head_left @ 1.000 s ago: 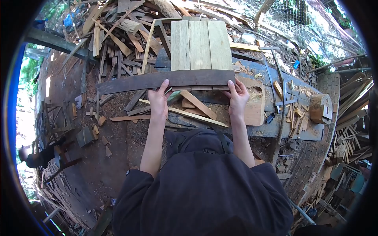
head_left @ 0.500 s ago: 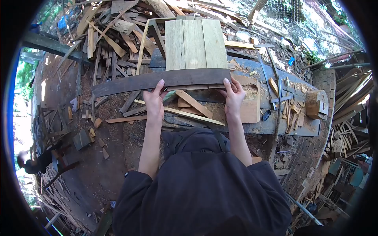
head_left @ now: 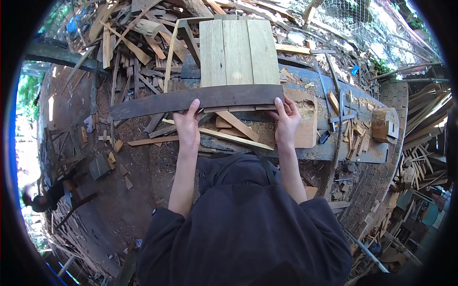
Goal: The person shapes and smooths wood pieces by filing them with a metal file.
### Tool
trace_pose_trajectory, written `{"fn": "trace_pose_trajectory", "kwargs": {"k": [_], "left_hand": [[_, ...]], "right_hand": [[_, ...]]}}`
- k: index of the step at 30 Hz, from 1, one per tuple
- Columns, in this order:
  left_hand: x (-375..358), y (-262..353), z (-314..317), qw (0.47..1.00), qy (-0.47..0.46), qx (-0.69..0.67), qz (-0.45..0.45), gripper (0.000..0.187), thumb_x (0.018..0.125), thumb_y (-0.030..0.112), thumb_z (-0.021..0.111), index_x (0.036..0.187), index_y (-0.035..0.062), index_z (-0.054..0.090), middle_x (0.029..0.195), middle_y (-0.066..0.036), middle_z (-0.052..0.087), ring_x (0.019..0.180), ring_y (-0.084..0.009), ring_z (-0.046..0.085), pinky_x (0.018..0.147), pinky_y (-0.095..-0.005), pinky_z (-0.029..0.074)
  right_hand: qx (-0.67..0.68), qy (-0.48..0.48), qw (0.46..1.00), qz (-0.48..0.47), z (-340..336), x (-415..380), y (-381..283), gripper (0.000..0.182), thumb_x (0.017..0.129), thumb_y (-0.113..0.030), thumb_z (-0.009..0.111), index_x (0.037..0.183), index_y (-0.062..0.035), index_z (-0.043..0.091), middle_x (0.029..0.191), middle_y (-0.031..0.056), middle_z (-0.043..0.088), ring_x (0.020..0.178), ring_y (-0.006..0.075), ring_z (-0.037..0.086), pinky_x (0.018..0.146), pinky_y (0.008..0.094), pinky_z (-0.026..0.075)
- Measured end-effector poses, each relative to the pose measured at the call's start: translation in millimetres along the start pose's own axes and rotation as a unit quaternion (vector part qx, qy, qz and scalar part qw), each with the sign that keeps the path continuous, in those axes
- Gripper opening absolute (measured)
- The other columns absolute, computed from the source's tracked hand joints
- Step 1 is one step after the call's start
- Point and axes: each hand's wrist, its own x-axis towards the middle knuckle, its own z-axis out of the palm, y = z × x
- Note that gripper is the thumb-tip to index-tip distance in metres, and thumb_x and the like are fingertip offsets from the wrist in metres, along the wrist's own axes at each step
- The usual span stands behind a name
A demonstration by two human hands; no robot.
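Observation:
A long dark wooden board (head_left: 191, 99) lies crosswise over the near ends of three pale planks (head_left: 237, 52), which sit side by side. My left hand (head_left: 189, 124) grips the dark board near its middle, thumb on top and fingers underneath. At the board's right end, my right hand (head_left: 286, 119) has its thumb on top and its fingers curled below. Short plank ends show beneath the board's near edge, between both hands. Whether my fingers also clasp the planks is hidden. The board's left part sticks out well beyond the planks.
Loose wood strips (head_left: 238, 127) lie under my hands on the dark workbench (head_left: 353, 152). A bow-like frame tool (head_left: 340, 114), offcuts (head_left: 359, 138) and a wood block (head_left: 384, 125) are to the right. Scrap wood (head_left: 138, 47) is heaped at the back left.
The dark board and the pale planks have shifted very slightly in view, the right end a little to the right. Both hands keep the same grip.

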Motion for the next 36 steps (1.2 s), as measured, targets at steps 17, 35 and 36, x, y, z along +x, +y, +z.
{"fn": "trace_pose_trajectory", "kwargs": {"k": [17, 35, 36], "left_hand": [[3.4, -3.3, -10.0, 1.0, -0.01, -0.01, -0.02, 0.043, 0.098, 0.01, 0.072, 0.133, 0.0051, 0.048, 0.12, -0.009, 0.063, 0.108, -0.0189, 0.067, 0.087, -0.0371, 0.061], [-26.3, 60.8, -20.3, 0.652, -0.043, 0.616, 0.44, 0.019, 0.093, 0.026, 0.076, 0.104, 0.0109, 0.072, 0.121, -0.008, 0.069, 0.114, -0.0236, 0.066, 0.095, -0.0421, 0.053], [-21.9, 71.8, -13.4, 0.652, -0.045, 0.615, 0.442, 0.019, 0.093, 0.026, 0.076, 0.104, 0.0109, 0.072, 0.121, -0.008, 0.069, 0.114, -0.0236, 0.066, 0.095, -0.0421, 0.053]], "right_hand": [[-0.022, 0.014, 1.0, 0.016, -2.9, 3.3, 1.2, 0.04, 0.098, -0.014, 0.074, 0.132, 0.0034, 0.061, 0.117, 0.0137, 0.072, 0.098, 0.0177, 0.072, 0.075, 0.0332, 0.065], [-0.009, 0.014, 1.0, 0.009, 0.3, 1.7, 0.9, 0.04, 0.099, -0.014, 0.073, 0.132, 0.0045, 0.06, 0.113, 0.0145, 0.073, 0.097, 0.0166, 0.072, 0.075, 0.0328, 0.064], [-0.008, 0.016, 1.0, 0.008, -0.3, 2.1, 1.2, 0.04, 0.099, -0.014, 0.073, 0.132, 0.0045, 0.06, 0.113, 0.0145, 0.073, 0.097, 0.0166, 0.072, 0.075, 0.0328, 0.064]]}}
